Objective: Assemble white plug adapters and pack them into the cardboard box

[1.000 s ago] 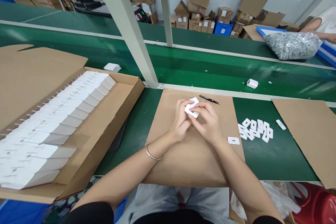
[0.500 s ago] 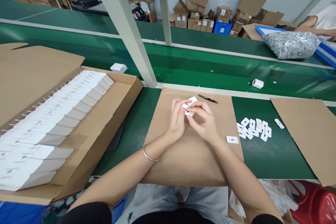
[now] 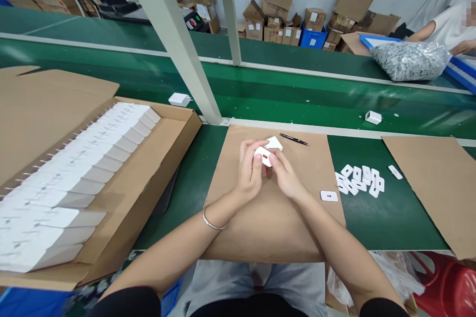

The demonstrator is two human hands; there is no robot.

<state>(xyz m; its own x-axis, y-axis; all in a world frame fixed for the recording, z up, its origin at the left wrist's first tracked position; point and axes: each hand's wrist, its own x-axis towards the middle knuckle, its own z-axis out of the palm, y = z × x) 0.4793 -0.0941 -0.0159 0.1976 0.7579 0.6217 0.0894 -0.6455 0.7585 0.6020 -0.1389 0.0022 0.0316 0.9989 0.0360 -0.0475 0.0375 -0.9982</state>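
Both hands are closed around a white plug-in charger (image 3: 264, 156) above the brown cardboard sheet (image 3: 260, 218). Its end face, with a small reddish slot, is turned up toward me. My left hand (image 3: 250, 171) grips it from the left, while my right hand (image 3: 284, 173) has its thumb pressed on the face's right edge. Just behind the fingers shows another white surface (image 3: 274, 143); whether it belongs to the same charger I cannot tell. Black tweezers (image 3: 293, 139) lie beyond the hands. Near my right forearm is a single white slotted cover (image 3: 329, 196).
On the left, a cardboard box (image 3: 139, 190) holds rows of white chargers (image 3: 82, 158). Several slotted covers (image 3: 359, 181) are piled at right beside another cardboard sheet (image 3: 435, 183). Loose chargers (image 3: 179, 99) sit on the green belt (image 3: 290, 94). A metal post (image 3: 174, 39) rises ahead; a co-worker sits across.
The charger's slotted face has turned up toward me, and my right fingers have closed in against it. The loose chargers on the green belt have shifted right.
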